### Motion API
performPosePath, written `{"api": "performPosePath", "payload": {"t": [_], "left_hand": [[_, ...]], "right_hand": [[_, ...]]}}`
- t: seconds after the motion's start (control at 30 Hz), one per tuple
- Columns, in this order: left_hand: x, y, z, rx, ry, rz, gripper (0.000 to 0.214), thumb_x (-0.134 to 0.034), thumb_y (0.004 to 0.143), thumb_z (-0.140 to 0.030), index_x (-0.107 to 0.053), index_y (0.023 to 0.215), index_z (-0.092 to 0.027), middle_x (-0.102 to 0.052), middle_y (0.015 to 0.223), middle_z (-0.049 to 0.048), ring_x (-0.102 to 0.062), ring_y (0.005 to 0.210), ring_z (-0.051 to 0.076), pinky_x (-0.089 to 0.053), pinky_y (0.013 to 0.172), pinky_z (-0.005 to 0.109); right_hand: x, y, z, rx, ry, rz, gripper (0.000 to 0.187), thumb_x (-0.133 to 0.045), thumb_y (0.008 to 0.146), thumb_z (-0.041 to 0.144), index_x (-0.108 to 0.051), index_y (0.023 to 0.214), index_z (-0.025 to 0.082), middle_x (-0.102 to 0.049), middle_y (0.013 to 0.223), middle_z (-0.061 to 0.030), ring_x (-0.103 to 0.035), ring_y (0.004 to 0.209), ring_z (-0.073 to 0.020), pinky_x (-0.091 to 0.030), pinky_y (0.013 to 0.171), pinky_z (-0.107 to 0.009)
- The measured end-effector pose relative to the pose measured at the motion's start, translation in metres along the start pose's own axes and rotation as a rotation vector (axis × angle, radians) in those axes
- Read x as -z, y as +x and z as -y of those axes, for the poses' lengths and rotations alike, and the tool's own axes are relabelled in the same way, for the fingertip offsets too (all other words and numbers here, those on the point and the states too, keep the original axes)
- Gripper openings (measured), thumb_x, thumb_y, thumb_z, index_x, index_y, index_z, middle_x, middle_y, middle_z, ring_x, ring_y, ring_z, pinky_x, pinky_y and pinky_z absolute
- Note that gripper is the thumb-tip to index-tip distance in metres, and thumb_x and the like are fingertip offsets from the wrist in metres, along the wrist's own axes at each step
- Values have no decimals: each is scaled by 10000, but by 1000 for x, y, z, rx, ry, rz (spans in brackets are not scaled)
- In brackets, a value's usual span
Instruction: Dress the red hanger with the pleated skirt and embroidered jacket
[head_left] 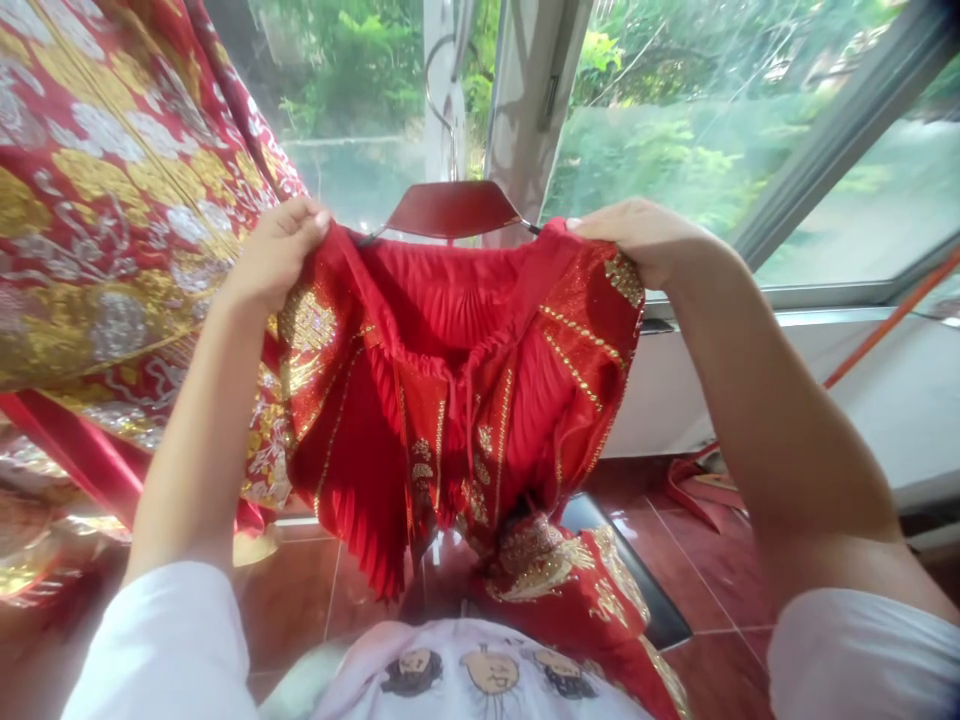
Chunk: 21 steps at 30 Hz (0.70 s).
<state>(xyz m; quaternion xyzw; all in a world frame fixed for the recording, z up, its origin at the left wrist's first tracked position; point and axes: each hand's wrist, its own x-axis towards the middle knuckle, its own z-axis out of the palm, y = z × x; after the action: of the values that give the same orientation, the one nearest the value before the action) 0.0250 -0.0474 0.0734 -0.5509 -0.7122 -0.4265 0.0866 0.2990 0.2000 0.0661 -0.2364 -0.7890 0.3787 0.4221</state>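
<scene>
A red pleated skirt (532, 410) with gold embroidery and a gathered waistband hangs spread between my hands. My left hand (281, 245) is closed on the left end of its waistband, thumb on top. At the right end, my right hand (637, 235) grips the waistband too, its fingers partly hidden behind the cloth. Between the hands is a hanger with a reddish-brown centre piece (454, 208) and a metal hook (442, 100); its thin arms run to the waistband near both hands. Drawstrings dangle at the front of the skirt.
A red garment with gold and silver embroidery (112, 190) hangs close on the left. Windows (675, 160) stand ahead. Below, another red and gold embroidered cloth (570, 580) lies over a dark flat surface (660, 610). A red strap (694, 495) rests on the tiled floor (296, 590).
</scene>
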Motion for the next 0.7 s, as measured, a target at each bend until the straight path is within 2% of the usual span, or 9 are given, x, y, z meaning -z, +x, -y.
{"api": "performPosePath", "payload": {"t": [0.07,0.13,0.23,0.27,0.33,0.47,0.57,0.63,0.7], "left_hand": [[3,3,-3,57,-101,82,512,-308,958,-357,-404,1205,82,-453,790,-52,-569,855,62,-400,808,342],[5,6,-4,76,-162,180,478,-344,958,-344,-426,1179,72,-477,777,-56,-576,827,51,-410,802,322],[4,10,0,41,-195,240,467,-327,978,-360,-446,1128,67,-527,807,-32,-581,797,33,-434,814,321],[3,10,5,15,-208,226,500,-335,980,-402,-448,1131,61,-550,831,-17,-581,785,29,-445,821,327],[1,12,18,-41,-252,188,609,-396,948,-531,-462,1151,40,-603,902,24,-574,768,31,-466,839,351],[1,15,45,-138,-271,183,836,-468,818,-724,-510,1169,33,-633,1074,104,-576,900,88,-417,960,407],[7,13,47,-235,-154,227,832,-356,870,-696,-466,1258,33,-576,1240,130,-514,1142,157,-326,1031,449],[11,7,37,-249,-11,184,758,-311,915,-608,-477,1234,60,-594,1183,118,-507,1156,186,-336,985,491],[11,-4,23,-209,176,21,733,-300,918,-567,-570,1033,104,-627,915,54,-575,983,152,-389,887,493]], "right_hand": [[0,-1,0,-60,-57,103,384,-657,803,299,-543,520,65,-373,376,77,-293,370,20,-183,453,-219],[-1,-6,-1,-21,-84,141,430,-554,880,314,-522,513,92,-332,377,93,-236,370,27,-154,432,-205],[-2,-17,-7,181,-58,137,184,-612,835,195,-699,763,50,-627,614,37,-441,497,25,-311,492,-153],[-3,-20,-10,250,-55,137,160,-641,806,154,-726,897,55,-702,777,4,-532,591,6,-385,558,-150],[-3,-24,-18,372,-73,98,287,-662,779,117,-717,1060,95,-719,1028,-35,-637,789,-50,-481,710,-183],[-3,-23,-31,486,-125,11,348,-724,728,114,-715,1076,123,-686,1136,-64,-661,1024,-136,-520,908,-248],[1,-18,-34,459,-116,52,448,-757,687,130,-686,1128,101,-655,1184,-106,-646,1086,-148,-516,943,-234],[5,-16,-33,454,-148,150,499,-727,707,165,-641,1192,87,-615,1248,-117,-618,1137,-129,-493,965,-213],[8,-17,-31,476,-237,237,573,-698,708,207,-582,1253,70,-567,1312,-121,-567,1204,-104,-451,997,-194]]}}
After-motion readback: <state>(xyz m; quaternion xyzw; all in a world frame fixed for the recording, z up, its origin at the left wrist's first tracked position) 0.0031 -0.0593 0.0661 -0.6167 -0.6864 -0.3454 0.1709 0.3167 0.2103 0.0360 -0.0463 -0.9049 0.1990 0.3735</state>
